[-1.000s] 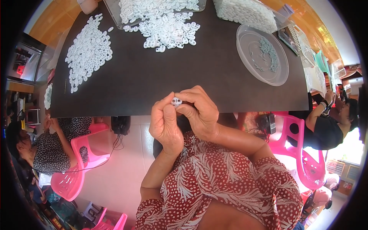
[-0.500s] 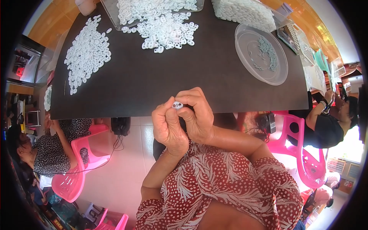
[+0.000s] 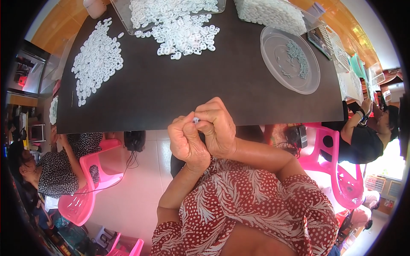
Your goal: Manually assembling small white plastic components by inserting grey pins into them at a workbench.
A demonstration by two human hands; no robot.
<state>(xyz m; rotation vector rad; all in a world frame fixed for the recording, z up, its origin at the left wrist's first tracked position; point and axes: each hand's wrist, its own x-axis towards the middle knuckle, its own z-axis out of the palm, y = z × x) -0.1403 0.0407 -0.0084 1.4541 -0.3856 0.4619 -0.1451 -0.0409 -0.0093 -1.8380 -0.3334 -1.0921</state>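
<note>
Pinched between both thumbs and forefingers, just at the table's near edge, is a small white oval plastic piece with two holes, like a cord lock. My left hand is closed on its left side and my right hand on its right; the fingers cover most of it. Many similar white pieces lie in a pile at the left and in another heap in front of a clear tray. To the right, a round clear plastic lid holds small slender grey-green pieces, perhaps springs.
The dark table spreads out ahead of me. A clear box of white pieces stands at the back right, near a phone-like flat object. People sit on pink chairs to the left and right.
Both hands have drawn closer together and shifted slightly left and down. The fingers now cover more of the white piece, whose holes showed more plainly before.
</note>
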